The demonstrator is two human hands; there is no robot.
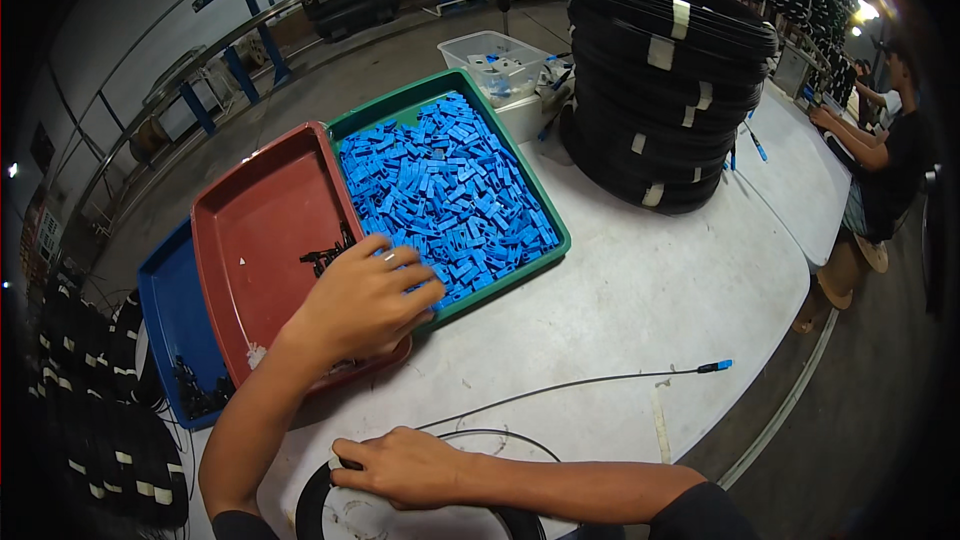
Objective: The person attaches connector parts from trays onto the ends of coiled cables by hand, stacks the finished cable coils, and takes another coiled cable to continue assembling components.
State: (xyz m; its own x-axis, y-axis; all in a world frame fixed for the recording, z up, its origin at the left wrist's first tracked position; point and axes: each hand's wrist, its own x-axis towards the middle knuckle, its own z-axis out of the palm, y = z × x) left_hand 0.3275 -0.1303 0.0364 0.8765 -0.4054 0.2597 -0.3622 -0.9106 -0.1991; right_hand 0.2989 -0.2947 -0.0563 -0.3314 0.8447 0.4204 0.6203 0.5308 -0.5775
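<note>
Stacked black cable coils [668,80] stand behind the green plastic tray [548,208]; a red tray [255,230] and blue tray [165,305] lie beside it. I see my left hand [365,305] with fingers curled over small blue plastic clips [450,190] heaped there. My right hand [410,468] lies flat, fingers loosely bent, pressing a black cable coil [315,510] at the near table edge.

Small blue plastic clips [450,190] are lying heaped in the green tray [400,112]; a black cable coil [325,505] is lying flat at the table's near edge.
</note>
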